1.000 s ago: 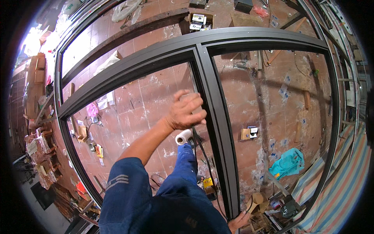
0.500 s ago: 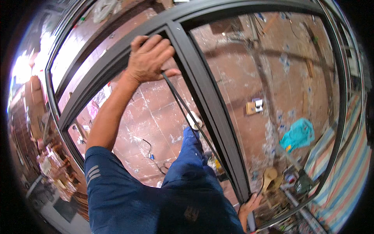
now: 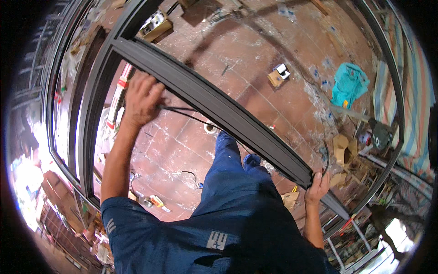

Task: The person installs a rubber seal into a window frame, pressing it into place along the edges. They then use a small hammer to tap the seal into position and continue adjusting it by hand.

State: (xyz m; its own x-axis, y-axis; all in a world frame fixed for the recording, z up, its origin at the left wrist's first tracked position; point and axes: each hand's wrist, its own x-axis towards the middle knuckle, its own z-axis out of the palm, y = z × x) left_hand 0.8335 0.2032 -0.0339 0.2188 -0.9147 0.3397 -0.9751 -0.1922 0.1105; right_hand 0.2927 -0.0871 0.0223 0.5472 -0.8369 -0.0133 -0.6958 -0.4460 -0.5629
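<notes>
A dark grey metal window frame surrounds my legs, and its wide crossbar slants from upper left to lower right. My left hand is closed beside the bar's upper end, gripping a thin black rubber strip. From there the strip runs down along the near side of the bar. At the bar's lower end my right hand is closed, with a curved piece of the black strip standing up from its fingers. Part of the strip is hidden behind the bar.
On the tiled floor lie a teal cloth bag, a small open box and a white roll by my foot. Cardboard and clutter sit at the right. Striped sheeting hangs at the far right.
My view has turned, so the crossbar slants more. My left hand appears lower and further left. The right hand now shows more fully, with the strip's curve above it.
</notes>
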